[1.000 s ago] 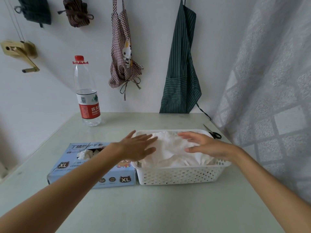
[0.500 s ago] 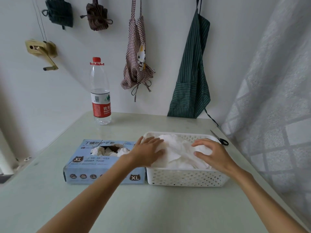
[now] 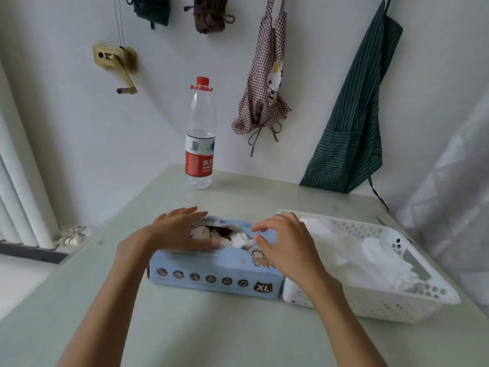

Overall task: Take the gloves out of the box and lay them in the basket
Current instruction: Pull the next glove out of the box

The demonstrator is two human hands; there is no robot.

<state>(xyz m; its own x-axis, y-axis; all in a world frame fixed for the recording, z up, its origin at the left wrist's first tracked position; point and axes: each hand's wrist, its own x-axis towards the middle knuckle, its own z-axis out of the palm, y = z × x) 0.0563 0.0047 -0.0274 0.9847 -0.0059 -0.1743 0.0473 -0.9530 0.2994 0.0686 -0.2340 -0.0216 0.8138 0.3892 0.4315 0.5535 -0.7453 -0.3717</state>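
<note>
1. Head view: the right hand [image 3: 287,247] hovers over the right end of the box's opening, its fingers [image 3: 260,227] curled and nearly pinched just above a tuft of white gloves [image 3: 242,241]; motion blur makes it hard to tell whether they grip that tuft yet, so I cannot call it a hold.
2. The left hand [image 3: 180,230] lies flat on the left part of the box [image 3: 211,271], fingers straight and close together, pressing the lid beside the opening, apparently to steady it.
3. More gloves show crumpled inside the torn opening, so the box is not emptied.
4. The basket [image 3: 383,303] stands touching the box's right end on the worktop [image 3: 211,335], and a pile of white gloves in the basket [image 3: 352,255] already covers most of its floor.
5. Judged from this, the task is well under way: a good share has been laid in, and what is left is another pull from the box and a carry to the right.
6. A water bottle [image 3: 199,133] stands well behind, out of the way.
</note>
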